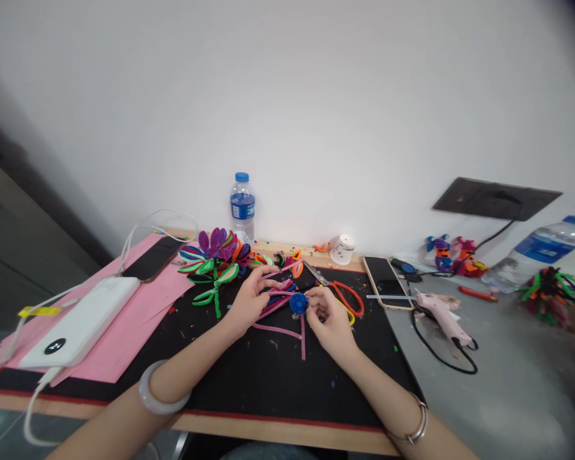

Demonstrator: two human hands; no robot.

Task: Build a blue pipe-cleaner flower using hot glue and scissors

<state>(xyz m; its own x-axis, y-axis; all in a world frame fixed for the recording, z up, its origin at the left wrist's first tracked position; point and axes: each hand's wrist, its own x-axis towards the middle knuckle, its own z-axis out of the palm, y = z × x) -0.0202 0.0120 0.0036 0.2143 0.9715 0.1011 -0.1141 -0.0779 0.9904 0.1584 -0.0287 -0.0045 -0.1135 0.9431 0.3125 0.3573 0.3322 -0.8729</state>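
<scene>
Over a black mat (268,370), my left hand (250,299) pinches a bunch of pink pipe cleaners (278,292) near their far ends. My right hand (329,321) is curled beside a small blue coiled pipe-cleaner piece (298,303), its fingertips touching it. More pink pipe cleaners (287,332) trail across the mat below both hands. Finished pipe-cleaner flowers (215,259) in purple, green and orange lie just beyond my left hand. Red-handled scissors (342,292) rest right of the blue coil.
A pink sheet (124,326) carries a white power bank (84,319) and a phone (154,257). A water bottle (242,206) stands at the wall. Right of the mat lie another phone (386,281), a pink glue gun (443,314), a second bottle (536,250) and more pipe-cleaner pieces (551,291).
</scene>
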